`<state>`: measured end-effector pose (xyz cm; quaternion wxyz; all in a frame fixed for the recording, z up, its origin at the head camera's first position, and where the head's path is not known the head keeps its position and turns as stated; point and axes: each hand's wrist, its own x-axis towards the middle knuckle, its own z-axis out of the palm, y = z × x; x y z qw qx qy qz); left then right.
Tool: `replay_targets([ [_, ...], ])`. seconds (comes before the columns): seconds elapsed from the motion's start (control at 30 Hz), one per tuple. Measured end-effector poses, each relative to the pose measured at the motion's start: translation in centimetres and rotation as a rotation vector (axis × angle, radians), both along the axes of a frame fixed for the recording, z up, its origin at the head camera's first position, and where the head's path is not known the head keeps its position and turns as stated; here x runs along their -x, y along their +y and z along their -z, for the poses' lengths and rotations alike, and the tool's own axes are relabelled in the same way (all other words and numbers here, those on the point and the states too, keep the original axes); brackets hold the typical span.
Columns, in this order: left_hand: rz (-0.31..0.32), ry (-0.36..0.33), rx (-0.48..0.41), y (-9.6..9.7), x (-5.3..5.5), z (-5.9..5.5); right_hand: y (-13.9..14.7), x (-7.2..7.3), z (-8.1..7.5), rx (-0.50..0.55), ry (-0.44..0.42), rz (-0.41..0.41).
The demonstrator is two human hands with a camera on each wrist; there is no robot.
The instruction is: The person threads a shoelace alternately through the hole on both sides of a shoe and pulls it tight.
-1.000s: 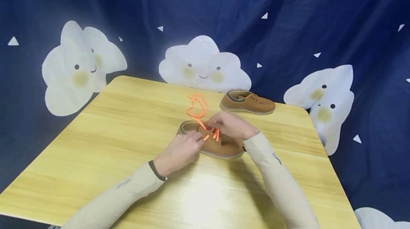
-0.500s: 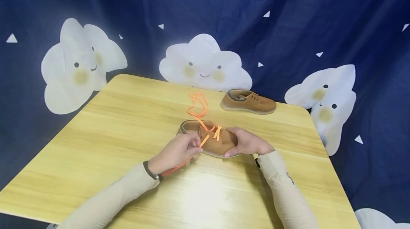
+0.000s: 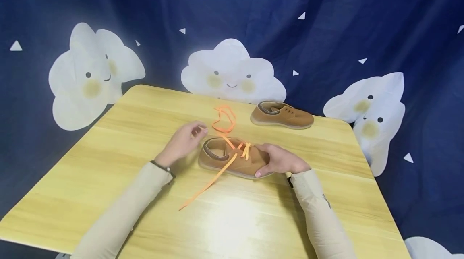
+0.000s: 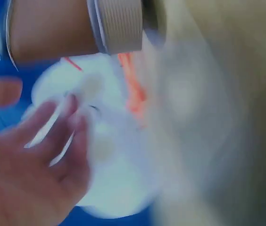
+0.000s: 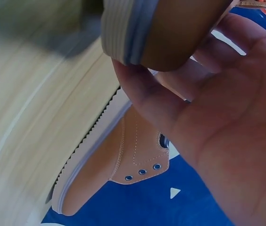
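Observation:
A brown shoe with a pale sole lies on its side of the table near the middle, toe to the right. An orange shoelace is threaded through its eyelets; one end trails across the near side, the rest curls behind the shoe. My right hand grips the toe, thumb on the near side; the right wrist view shows the fingers wrapped round the toe cap. Left of the heel, my left hand is raised with loosely bent fingers and holds nothing. In the left wrist view the hand is apart from the heel.
A second brown shoe, without a lace, stands at the table's back edge, right of the middle. The wooden table has its far edge close to a dark blue curtain printed with clouds.
My left hand pulled the lace end toward the near side, let go, and moved away to the back left. My right hand went from the laces to the toe and holds it.

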<state>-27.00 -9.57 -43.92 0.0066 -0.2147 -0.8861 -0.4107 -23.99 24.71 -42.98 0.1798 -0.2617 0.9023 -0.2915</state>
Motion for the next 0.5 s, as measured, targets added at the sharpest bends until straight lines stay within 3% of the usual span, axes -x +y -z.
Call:
replay_targets([
  [0.07, 0.093, -0.208, -0.073, -0.9, 1.6, 1.1, 0.1, -0.1, 0.3, 0.03, -0.006, -0.016],
  [0.13, 0.198, -0.409, -0.195, -1.3, 2.3, 2.2, 0.0, -0.3, 0.5, 0.047, -0.008, -0.031],
  [0.2, 0.3, -0.547, -0.325, -1.1, 2.6, 2.9, 0.0, -0.3, 0.6, 0.063, -0.007, -0.049],
  [0.27, 0.377, -0.598, -0.421, -0.4, 2.8, 3.2, 0.1, -0.3, 0.5, 0.064, 0.0, -0.047],
  [0.33, 0.427, -0.606, -0.486, 0.3, 3.1, 3.2, 0.2, -0.2, 0.4, 0.056, 0.014, -0.041],
  [0.5, 0.409, -0.592, -0.539, 1.3, 3.6, 2.9, 0.5, 0.0, 0.0, 0.015, 0.036, -0.008],
])
